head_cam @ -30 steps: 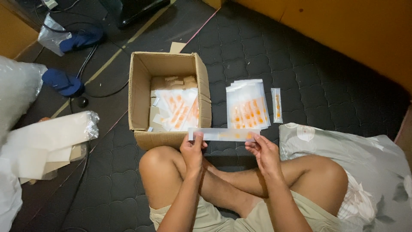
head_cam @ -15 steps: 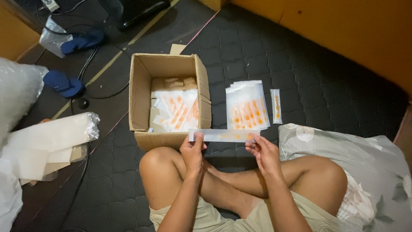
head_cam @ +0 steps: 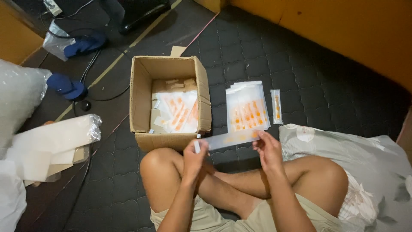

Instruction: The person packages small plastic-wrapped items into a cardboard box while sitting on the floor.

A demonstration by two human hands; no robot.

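While we sit cross-legged on the dark mat, our left hand pinches the left end of a long, narrow clear sleeve and our right hand pinches its right end, so the sleeve hangs level between the two, just above our knees and near the front wall of the box. We judge the sleeve very light, thin and limp: it looks like soft plastic film that would sag or fold if held at one end only, and its smooth skin could slip, so a fingertip grip at both ends, thumb above and fingers below, suits it best. Orange marks show faintly at its right end. Just beyond it to the right lies a stack of similar clear sleeves with orange strips, and farther right a single strip. Inside the box lie more packs. At far left sits a bag of pale sheets, and two blue slippers lie far beyond it.
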